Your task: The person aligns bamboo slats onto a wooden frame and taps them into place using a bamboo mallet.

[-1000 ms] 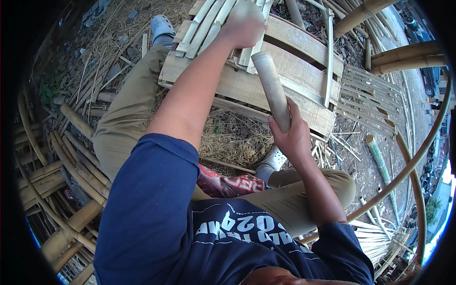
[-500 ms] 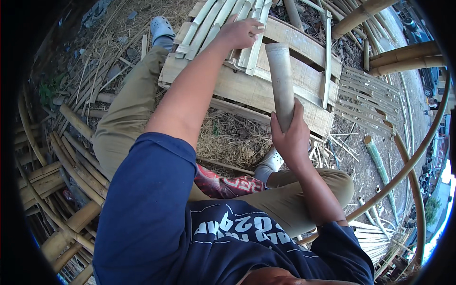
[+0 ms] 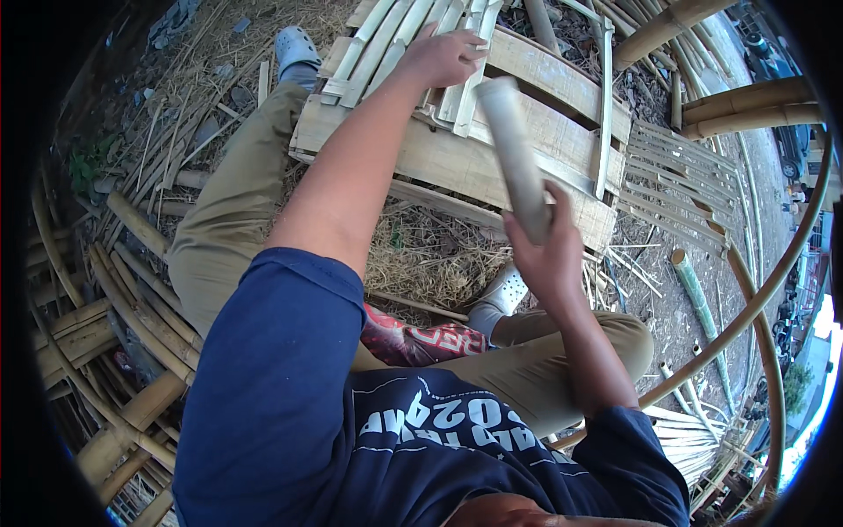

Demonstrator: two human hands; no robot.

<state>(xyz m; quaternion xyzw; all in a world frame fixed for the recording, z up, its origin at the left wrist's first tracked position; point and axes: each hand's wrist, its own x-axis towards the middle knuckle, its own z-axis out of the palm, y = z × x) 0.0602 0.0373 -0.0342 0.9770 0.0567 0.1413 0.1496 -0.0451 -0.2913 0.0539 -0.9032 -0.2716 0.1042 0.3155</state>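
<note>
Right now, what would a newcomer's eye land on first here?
Probably the thick pale cylinder, slightly blurred, held in the right hand near the middle of the view. Next, the left hand at the pale split strips lying side by side on the plank platform, top centre. Off to the right, a greenish bamboo pole lies on the ground.

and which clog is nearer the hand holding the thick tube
The right foot's clog, just below the right hand; the other clog shows at upper left.
</note>
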